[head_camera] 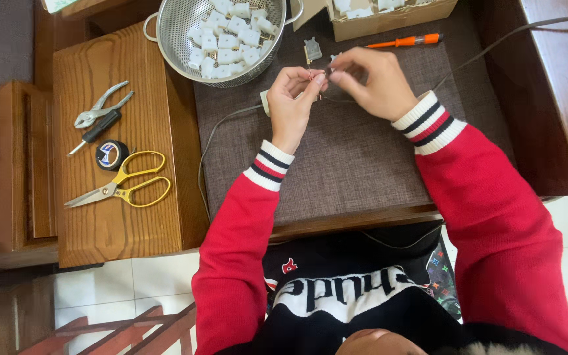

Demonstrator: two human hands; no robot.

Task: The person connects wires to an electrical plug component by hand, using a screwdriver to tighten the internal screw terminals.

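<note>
Left of the hands lie yellow scissors (123, 186), tape (111, 155), a screwdriver (94, 131) and pliers (101, 105); beyond them, a colander (177, 26), box (389, 21) and orange screwdriver (405, 41).

1. The brown mat (336, 164) lies bare below the hands, giving open room toward the near edge.
2. The metal colander (215, 39), cardboard box (389, 20) and orange screwdriver (405, 41) crowd the far side.
3. Yellow scissors (123, 187), tape roll (111, 154) and pliers (100, 105) occupy the left wooden surface (110, 243).
</note>
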